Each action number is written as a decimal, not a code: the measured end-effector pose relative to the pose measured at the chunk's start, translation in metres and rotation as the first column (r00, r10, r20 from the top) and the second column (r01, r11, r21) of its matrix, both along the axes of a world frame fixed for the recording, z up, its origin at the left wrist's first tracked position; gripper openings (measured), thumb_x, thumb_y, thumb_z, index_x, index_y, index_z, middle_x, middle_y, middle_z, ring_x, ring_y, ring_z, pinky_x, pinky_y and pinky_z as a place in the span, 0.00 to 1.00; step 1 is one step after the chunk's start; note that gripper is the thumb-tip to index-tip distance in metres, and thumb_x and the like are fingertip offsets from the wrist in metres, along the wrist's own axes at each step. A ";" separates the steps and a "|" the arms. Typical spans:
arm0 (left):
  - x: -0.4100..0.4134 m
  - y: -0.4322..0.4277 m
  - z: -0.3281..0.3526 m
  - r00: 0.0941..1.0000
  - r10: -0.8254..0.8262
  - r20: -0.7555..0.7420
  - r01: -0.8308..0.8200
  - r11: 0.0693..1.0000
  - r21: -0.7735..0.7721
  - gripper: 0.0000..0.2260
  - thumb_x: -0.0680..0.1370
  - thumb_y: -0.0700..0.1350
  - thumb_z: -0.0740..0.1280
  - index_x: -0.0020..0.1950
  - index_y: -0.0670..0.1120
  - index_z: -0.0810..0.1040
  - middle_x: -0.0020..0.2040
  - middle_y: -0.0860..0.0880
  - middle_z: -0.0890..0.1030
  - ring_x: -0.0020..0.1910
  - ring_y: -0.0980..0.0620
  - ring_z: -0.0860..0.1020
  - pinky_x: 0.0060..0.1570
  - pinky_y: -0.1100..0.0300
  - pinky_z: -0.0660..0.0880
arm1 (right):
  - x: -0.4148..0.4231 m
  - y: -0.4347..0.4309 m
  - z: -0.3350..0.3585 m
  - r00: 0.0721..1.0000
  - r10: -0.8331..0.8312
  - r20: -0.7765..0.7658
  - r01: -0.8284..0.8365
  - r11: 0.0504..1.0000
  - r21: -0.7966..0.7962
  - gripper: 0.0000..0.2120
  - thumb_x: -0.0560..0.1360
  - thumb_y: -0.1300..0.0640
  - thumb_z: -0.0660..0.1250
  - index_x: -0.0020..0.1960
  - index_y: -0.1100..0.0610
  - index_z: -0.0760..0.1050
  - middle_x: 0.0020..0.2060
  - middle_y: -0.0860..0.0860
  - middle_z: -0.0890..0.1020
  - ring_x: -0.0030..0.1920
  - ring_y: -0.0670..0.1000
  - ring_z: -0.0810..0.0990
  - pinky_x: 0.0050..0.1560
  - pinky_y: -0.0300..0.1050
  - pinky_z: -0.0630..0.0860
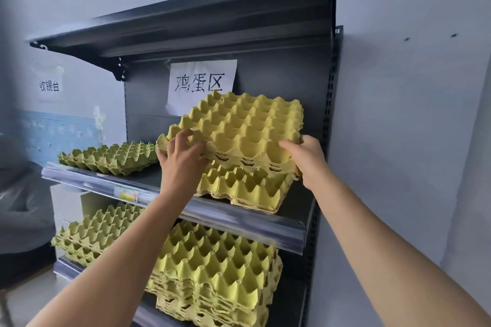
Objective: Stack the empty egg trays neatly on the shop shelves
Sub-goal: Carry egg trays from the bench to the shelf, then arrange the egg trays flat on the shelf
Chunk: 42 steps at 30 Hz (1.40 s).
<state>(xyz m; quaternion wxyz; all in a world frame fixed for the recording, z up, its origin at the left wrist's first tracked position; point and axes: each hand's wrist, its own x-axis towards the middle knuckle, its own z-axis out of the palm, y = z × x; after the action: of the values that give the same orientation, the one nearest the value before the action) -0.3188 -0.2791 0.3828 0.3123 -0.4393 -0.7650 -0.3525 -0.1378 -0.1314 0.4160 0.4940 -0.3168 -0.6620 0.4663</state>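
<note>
Egg trays (239, 127) tilted, gripped between left hand (180, 158) and right hand (307, 158).

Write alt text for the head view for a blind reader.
The left hand and right hand grip a tilted bundle of yellow egg trays over another tray on the middle shelf. Another stack sits at its left; more stacks fill the shelf below.

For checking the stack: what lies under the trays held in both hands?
Yellow egg trays on the shelf lie beneath the held trays. Their rear is covered; the count is unclear.
</note>
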 end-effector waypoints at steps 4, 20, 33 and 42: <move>-0.031 0.012 -0.005 0.999 -0.032 0.035 0.033 0.999 -0.020 0.14 0.75 0.45 0.69 0.59 0.44 0.75 0.67 0.43 0.67 0.66 0.39 0.65 0.63 0.36 0.60 | -0.019 0.002 0.002 0.994 -0.082 0.069 0.076 0.994 0.075 0.17 0.67 0.45 0.72 0.49 0.56 0.78 0.45 0.53 0.83 0.45 0.54 0.82 0.51 0.55 0.80; -0.087 0.032 -0.036 0.980 -0.191 -0.048 0.180 0.969 -0.168 0.22 0.73 0.55 0.66 0.64 0.46 0.70 0.69 0.44 0.65 0.70 0.40 0.61 0.66 0.32 0.45 | -0.059 -0.020 -0.028 0.949 -0.310 0.063 0.314 0.948 -0.060 0.29 0.76 0.48 0.66 0.65 0.71 0.67 0.64 0.67 0.71 0.64 0.66 0.69 0.65 0.61 0.67; -0.077 0.027 -0.016 0.886 -0.441 -0.144 0.430 0.897 -0.098 0.20 0.69 0.47 0.63 0.60 0.46 0.76 0.60 0.44 0.75 0.59 0.39 0.73 0.62 0.43 0.65 | -0.052 -0.034 -0.027 0.832 -0.541 0.123 0.468 0.804 0.367 0.10 0.79 0.56 0.61 0.57 0.56 0.77 0.51 0.48 0.79 0.51 0.47 0.75 0.50 0.41 0.72; 0.010 0.032 0.018 0.810 -0.511 -0.287 0.533 0.846 -0.001 0.10 0.77 0.46 0.64 0.57 0.46 0.77 0.53 0.47 0.80 0.53 0.41 0.76 0.55 0.47 0.69 | 0.014 -0.056 -0.013 0.605 -0.793 0.071 0.381 0.367 0.848 0.15 0.77 0.54 0.61 0.58 0.59 0.78 0.54 0.56 0.81 0.53 0.61 0.78 0.50 0.52 0.74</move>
<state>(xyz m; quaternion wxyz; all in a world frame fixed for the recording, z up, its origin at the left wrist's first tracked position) -0.3090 -0.2468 0.4004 0.3244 -0.6643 -0.5489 -0.3900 -0.1236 -0.1879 0.4032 0.5358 -0.4015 -0.7225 -0.1721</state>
